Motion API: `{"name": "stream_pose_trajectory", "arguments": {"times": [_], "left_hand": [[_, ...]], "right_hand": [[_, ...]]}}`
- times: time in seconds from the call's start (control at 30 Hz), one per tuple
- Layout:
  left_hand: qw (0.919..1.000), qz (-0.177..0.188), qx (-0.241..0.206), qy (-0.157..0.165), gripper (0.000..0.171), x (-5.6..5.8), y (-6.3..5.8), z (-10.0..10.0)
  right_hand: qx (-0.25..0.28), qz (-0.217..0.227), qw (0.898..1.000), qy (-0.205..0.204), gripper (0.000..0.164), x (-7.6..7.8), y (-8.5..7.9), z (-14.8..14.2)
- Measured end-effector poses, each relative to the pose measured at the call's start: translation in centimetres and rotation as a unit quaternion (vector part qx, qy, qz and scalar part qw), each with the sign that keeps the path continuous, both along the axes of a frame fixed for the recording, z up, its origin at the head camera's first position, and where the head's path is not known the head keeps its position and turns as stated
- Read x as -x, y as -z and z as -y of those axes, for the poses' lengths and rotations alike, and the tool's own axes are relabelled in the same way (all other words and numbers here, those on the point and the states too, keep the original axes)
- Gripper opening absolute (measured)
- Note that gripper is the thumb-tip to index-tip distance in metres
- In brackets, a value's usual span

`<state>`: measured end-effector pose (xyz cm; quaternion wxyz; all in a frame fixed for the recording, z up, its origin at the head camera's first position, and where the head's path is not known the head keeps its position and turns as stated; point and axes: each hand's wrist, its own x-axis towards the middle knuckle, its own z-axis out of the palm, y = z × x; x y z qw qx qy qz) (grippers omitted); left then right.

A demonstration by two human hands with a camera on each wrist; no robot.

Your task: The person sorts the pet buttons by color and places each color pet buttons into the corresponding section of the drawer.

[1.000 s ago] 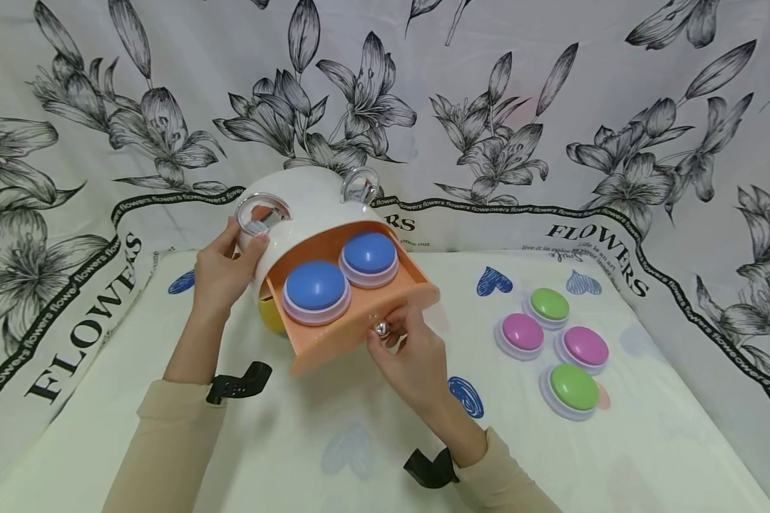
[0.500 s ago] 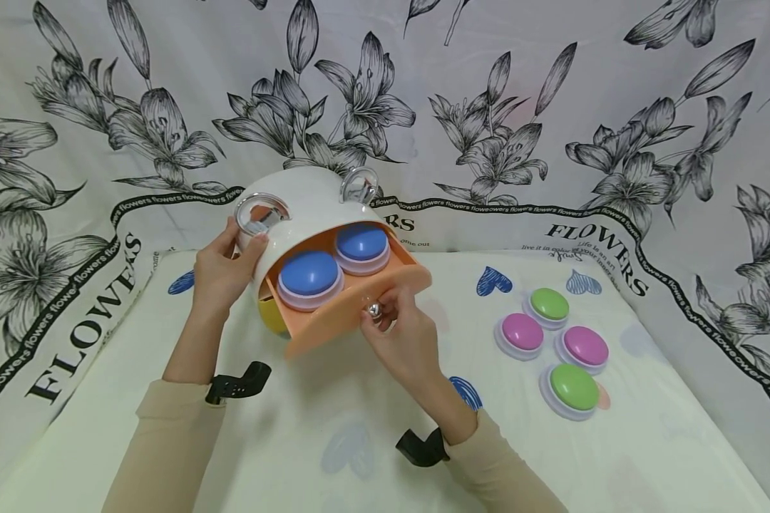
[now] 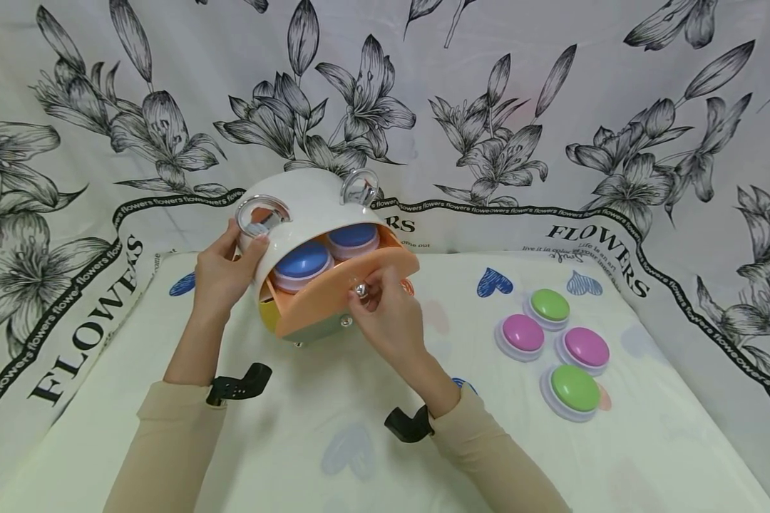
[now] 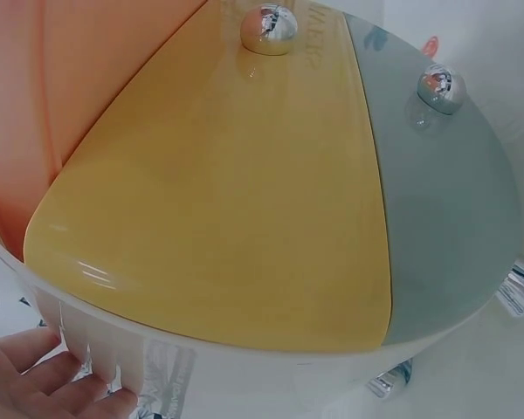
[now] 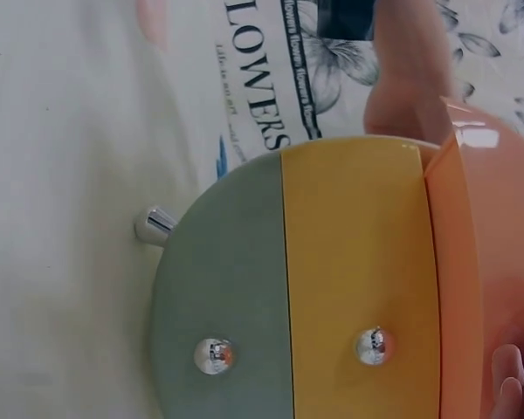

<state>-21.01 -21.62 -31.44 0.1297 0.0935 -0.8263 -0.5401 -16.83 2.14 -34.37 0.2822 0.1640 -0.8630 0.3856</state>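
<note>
A rounded white drawer box [image 3: 308, 189] with two chrome rings on top stands in the middle of the head view. Its orange top drawer [image 3: 314, 296] is partly out, and two blue push buttons [image 3: 303, 259] with pale bases sit inside. My right hand [image 3: 391, 317] pinches this drawer's silver knob [image 3: 361, 290] between thumb and fingers. On the box's left side, my left hand [image 3: 221, 278] grips the shell, thumb in front below a chrome ring [image 3: 262, 214]. Beneath the orange drawer, the yellow drawer [image 4: 227, 201] and grey-green drawer [image 4: 445, 227] are closed.
To the right lie two green push buttons [image 3: 575, 387] and two pink push buttons [image 3: 586, 346], grouped on the heart-printed cloth [image 3: 468, 456]. A flower-printed curtain [image 3: 488, 92] rises behind the box. Small chrome feet [image 5: 155, 226] support the box.
My right hand has pushed the orange drawer further inward, away from me, and the blue buttons have moved under the white shell's edge. The left hand keeps its place.
</note>
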Motion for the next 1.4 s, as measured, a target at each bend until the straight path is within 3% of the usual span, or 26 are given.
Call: {"name": "stream_pose_trajectory", "arguments": {"times": [0.3,0.53,0.9,1.4], "left_hand": [[0.9996,0.024,0.013,-0.004,0.078,0.0,-0.2,-0.2],[0.9998,0.019,0.009,-0.002,0.076,0.0,-0.1,-0.2],[0.9999,0.012,0.011,-0.002,0.076,0.0,-0.1,-0.1],[0.9994,0.033,0.006,-0.011,0.078,0.2,-0.2,-0.1]], "right_hand": [[-0.008,0.002,1.0,-0.008,0.027,1.2,-0.4,0.9],[-0.018,0.025,1.0,0.005,0.028,2.0,-0.6,1.7],[-0.043,0.023,0.999,-0.003,0.028,3.1,-1.0,2.5],[-0.055,0.037,0.998,-0.004,0.029,4.0,-1.2,3.0]]}}
